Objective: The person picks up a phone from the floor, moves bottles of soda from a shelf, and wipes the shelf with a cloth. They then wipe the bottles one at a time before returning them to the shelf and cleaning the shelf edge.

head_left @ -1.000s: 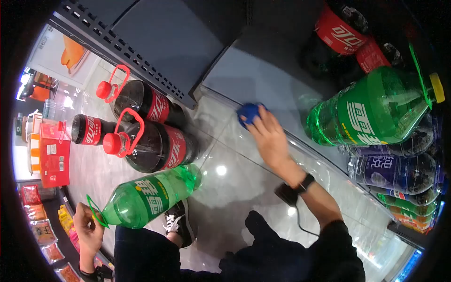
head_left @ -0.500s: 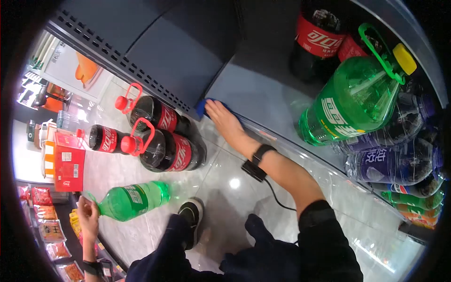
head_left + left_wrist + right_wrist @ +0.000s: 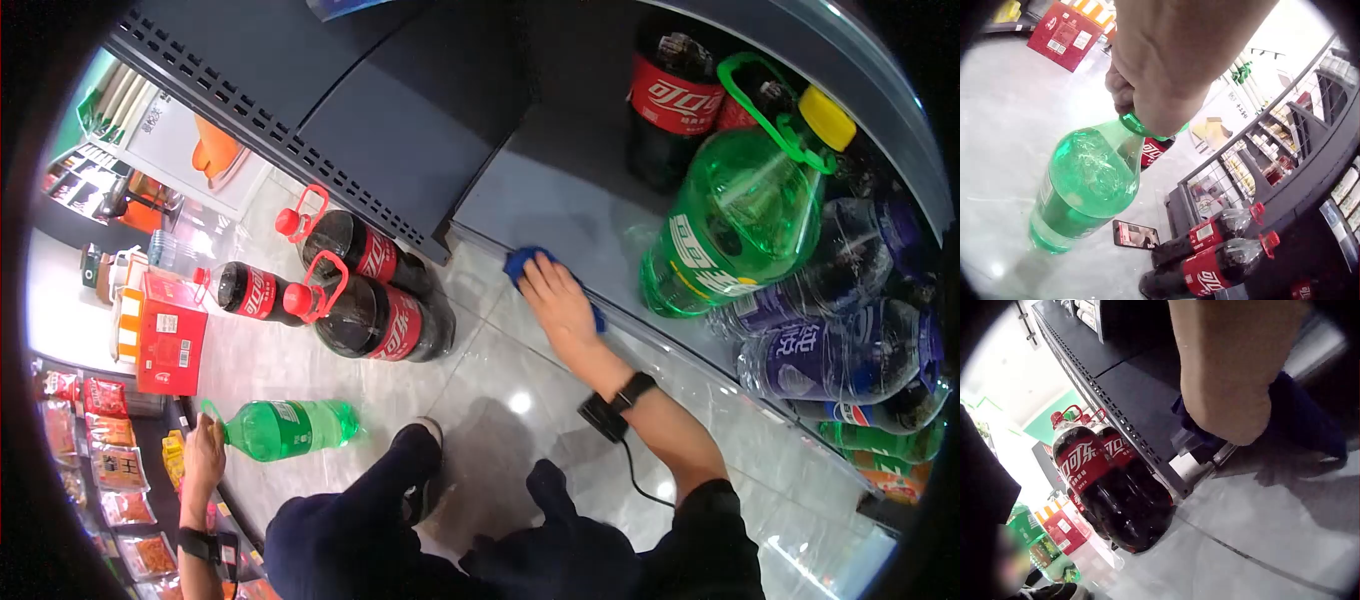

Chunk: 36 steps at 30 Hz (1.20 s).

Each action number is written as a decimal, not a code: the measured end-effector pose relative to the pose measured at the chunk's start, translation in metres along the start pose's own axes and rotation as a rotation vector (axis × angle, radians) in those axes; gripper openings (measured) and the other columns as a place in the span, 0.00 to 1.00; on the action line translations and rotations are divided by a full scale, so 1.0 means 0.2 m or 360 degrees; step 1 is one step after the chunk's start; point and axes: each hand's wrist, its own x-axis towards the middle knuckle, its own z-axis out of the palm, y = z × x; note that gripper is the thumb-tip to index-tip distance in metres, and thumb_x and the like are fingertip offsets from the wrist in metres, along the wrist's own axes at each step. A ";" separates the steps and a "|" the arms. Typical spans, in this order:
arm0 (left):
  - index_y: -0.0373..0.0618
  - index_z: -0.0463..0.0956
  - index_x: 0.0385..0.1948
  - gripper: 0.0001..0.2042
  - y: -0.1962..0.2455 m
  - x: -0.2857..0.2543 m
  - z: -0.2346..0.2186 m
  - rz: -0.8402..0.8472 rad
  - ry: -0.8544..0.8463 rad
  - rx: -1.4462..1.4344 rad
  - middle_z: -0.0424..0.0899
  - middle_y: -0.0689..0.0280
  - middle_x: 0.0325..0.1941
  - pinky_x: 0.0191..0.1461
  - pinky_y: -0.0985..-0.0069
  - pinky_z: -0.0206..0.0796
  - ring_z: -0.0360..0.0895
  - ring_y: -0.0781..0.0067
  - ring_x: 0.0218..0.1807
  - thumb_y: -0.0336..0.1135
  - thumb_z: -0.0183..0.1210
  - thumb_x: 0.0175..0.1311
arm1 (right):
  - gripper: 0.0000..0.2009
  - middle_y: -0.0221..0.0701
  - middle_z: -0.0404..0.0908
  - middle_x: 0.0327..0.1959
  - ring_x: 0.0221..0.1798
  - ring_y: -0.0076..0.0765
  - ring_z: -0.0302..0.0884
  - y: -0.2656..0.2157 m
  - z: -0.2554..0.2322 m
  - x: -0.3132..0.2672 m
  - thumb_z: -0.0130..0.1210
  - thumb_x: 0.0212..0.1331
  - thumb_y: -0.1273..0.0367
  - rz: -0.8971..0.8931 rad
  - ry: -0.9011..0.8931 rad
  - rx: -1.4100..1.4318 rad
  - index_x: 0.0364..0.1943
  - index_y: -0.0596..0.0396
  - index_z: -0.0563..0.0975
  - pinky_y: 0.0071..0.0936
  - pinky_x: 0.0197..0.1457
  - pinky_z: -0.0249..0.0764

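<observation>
My left hand grips the green handle at the neck of a large green bottle, which stands on the floor at the lower left of the head view. In the left wrist view the fingers curl round that handle above the bottle. My right hand lies with fingers extended on a blue cloth, pressing it against the front edge of the low shelf. The right wrist view shows the blue cloth bunched around the hand.
Dark cola bottles with red caps stand on the floor beside the perforated shelf side. On the shelf are another green bottle, cola and purple-labelled bottles. A red box is at left, and a phone lies on the floor.
My right hand and the cloth first moved left along the shelf edge to its corner, then came back right. The green bottle in my left hand shifted left, away from the cola bottles.
</observation>
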 end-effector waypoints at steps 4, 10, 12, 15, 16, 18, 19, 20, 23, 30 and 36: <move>0.37 0.67 0.39 0.09 0.46 0.15 -0.37 0.0318 0.0596 0.0089 0.75 0.49 0.28 0.31 0.69 0.66 0.75 0.52 0.29 0.28 0.49 0.57 | 0.18 0.37 0.65 0.55 0.62 0.42 0.56 0.01 0.00 0.18 0.45 0.46 0.75 -0.0144 0.0338 0.0368 0.46 0.56 0.71 0.33 0.64 0.52; 0.37 0.71 0.36 0.07 1.37 0.35 -0.30 0.0917 -0.0538 -0.1533 0.77 0.57 0.27 0.32 0.75 0.68 0.77 0.69 0.28 0.28 0.49 0.58 | 0.16 0.39 0.67 0.53 0.59 0.42 0.61 0.04 -0.28 0.08 0.51 0.50 0.75 0.0173 0.0340 0.1790 0.46 0.56 0.70 0.32 0.60 0.58; 0.36 0.70 0.39 0.09 1.61 0.45 -0.10 0.0840 -0.1089 -0.1758 0.77 0.64 0.31 0.37 0.80 0.70 0.75 0.78 0.33 0.31 0.47 0.63 | 0.14 0.39 0.71 0.48 0.52 0.40 0.68 0.05 -0.37 -0.04 0.50 0.55 0.71 0.0674 -0.0017 0.2072 0.46 0.55 0.70 0.29 0.54 0.63; 0.33 0.70 0.36 0.09 1.97 0.59 0.24 0.0301 -0.1470 -0.2406 0.77 0.60 0.30 0.39 0.77 0.71 0.76 0.72 0.32 0.30 0.47 0.62 | 0.14 0.36 0.73 0.45 0.46 0.33 0.71 0.08 -0.39 -0.21 0.50 0.57 0.69 0.0687 0.0026 0.2317 0.48 0.56 0.69 0.25 0.48 0.66; 0.31 0.70 0.35 0.08 2.06 0.67 0.36 0.0153 -0.1400 -0.2560 0.76 0.59 0.30 0.39 0.77 0.72 0.76 0.70 0.32 0.29 0.47 0.62 | 0.14 0.36 0.73 0.45 0.46 0.33 0.71 0.09 -0.41 -0.25 0.50 0.57 0.69 0.0688 0.0016 0.2295 0.48 0.56 0.69 0.25 0.48 0.66; 0.30 0.70 0.34 0.08 2.20 0.78 0.45 0.0013 -0.1365 -0.2711 0.76 0.58 0.30 0.39 0.77 0.72 0.76 0.69 0.32 0.28 0.47 0.61 | 0.15 0.32 0.74 0.44 0.46 0.29 0.72 0.09 -0.50 -0.32 0.49 0.59 0.69 0.1428 -0.0380 0.3087 0.49 0.55 0.69 0.24 0.47 0.69; 0.30 0.70 0.33 0.07 2.25 0.82 0.46 -0.0264 -0.1043 -0.2857 0.75 0.58 0.31 0.39 0.77 0.73 0.75 0.69 0.32 0.26 0.48 0.61 | 0.15 0.32 0.74 0.44 0.46 0.29 0.72 0.10 -0.55 -0.34 0.49 0.59 0.69 0.1464 -0.0391 0.3063 0.49 0.55 0.69 0.24 0.47 0.69; 0.29 0.70 0.33 0.06 2.28 0.84 0.48 -0.0550 -0.0720 -0.2965 0.75 0.58 0.31 0.39 0.77 0.73 0.75 0.70 0.32 0.25 0.48 0.60 | 0.15 0.32 0.74 0.45 0.47 0.30 0.72 0.12 -0.61 -0.35 0.48 0.59 0.69 0.1663 -0.0480 0.3350 0.50 0.56 0.68 0.25 0.48 0.70; 0.28 0.69 0.33 0.06 2.27 0.88 0.46 -0.0496 -0.0771 -0.3366 0.74 0.58 0.33 0.38 0.77 0.74 0.75 0.70 0.34 0.24 0.49 0.59 | 0.17 0.35 0.72 0.47 0.49 0.32 0.72 0.16 -0.74 -0.33 0.47 0.59 0.71 0.1989 -0.0618 0.3606 0.53 0.57 0.64 0.29 0.54 0.70; 0.25 0.67 0.36 0.11 2.25 0.91 0.52 -0.0567 -0.0918 -0.3765 0.75 0.58 0.32 0.40 0.74 0.74 0.77 0.69 0.32 0.26 0.52 0.57 | 0.28 0.42 0.65 0.54 0.55 0.38 0.67 0.17 -0.88 -0.10 0.46 0.52 0.78 0.1939 -0.0763 0.3549 0.59 0.60 0.53 0.32 0.58 0.64; 0.28 0.66 0.39 0.10 2.25 0.87 0.60 -0.0367 -0.0934 -0.4192 0.74 0.59 0.35 0.43 0.72 0.74 0.76 0.70 0.37 0.25 0.50 0.58 | 0.30 0.43 0.66 0.53 0.55 0.42 0.67 0.15 -0.78 0.26 0.50 0.50 0.79 0.1185 -0.0426 0.2286 0.59 0.59 0.54 0.30 0.58 0.62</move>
